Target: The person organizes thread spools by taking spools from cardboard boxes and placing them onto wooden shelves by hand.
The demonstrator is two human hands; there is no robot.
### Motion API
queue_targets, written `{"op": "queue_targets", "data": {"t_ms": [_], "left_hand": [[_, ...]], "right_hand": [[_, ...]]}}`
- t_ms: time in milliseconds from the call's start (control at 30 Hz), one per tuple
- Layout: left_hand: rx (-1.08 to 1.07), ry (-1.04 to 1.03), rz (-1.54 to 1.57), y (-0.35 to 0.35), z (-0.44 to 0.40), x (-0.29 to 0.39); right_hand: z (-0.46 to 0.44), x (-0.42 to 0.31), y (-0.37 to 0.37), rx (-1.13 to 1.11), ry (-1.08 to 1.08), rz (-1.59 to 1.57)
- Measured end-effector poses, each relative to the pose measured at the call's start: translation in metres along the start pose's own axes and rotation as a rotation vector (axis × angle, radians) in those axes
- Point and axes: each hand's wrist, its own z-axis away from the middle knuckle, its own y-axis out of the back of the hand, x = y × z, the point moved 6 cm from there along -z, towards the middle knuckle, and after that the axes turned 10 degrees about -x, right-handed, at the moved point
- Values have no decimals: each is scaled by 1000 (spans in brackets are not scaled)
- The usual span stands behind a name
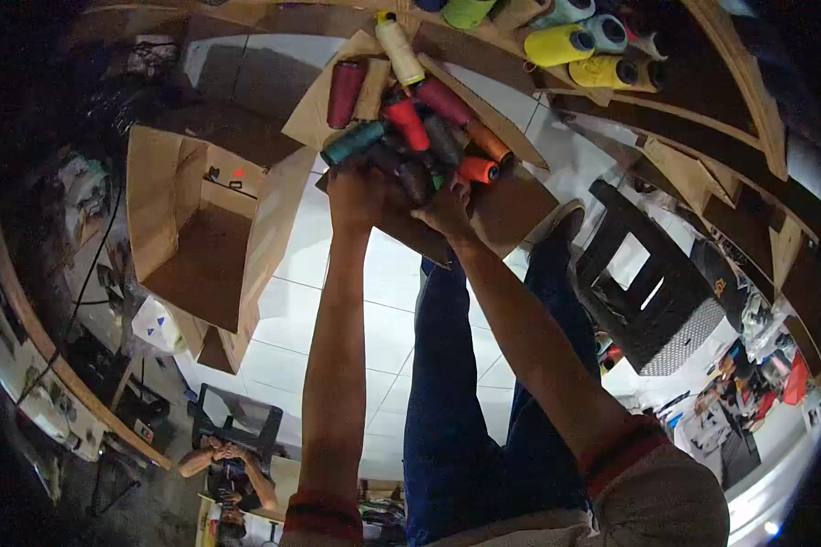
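An open cardboard box (520, 214) full of thread cones stands on the tiled floor before me. My left hand (354, 193) is at its near left side, beside a teal thread cone (354, 142); the fingers are lost in shadow among dark cones. At the near edge, my right hand (447, 208) has its fingers bent near an orange thread cone (478, 170); what they close on is hidden. A red thread cone (407, 124), a maroon thread cone (346, 95) and a cream thread cone (400, 53) lie on the pile.
Left stands another open cardboard box (160, 201). Yellow thread cones (559, 46) sit on a wooden shelf (675, 109) at upper right. A black plastic stool (652, 283) stands right of my legs. Another person (233, 469) is at lower left.
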Motion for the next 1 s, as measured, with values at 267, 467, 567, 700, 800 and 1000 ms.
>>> {"op": "queue_targets", "data": {"t_ms": [267, 467, 567, 700, 800, 1000], "left_hand": [[-12, -4, -290, -48, -11, -50], [-144, 350, -449, -51, -19, -22], [-102, 349, -468, -49, -18, -19], [-135, 374, -238, -18, 16, 3], [-239, 278, 325, 29, 67, 52], [-454, 17, 1312, 93, 165, 162]], "right_hand": [[-25, 15, -17, 107, 239, 44], [21, -6, 39, -16, 373, -105], [37, 13, 54, 65, 361, -301], [69, 38, 66, -78, 367, -418], [116, 40, 87, -244, 299, -697], [288, -17, 181, -528, 538, -1083]]}}
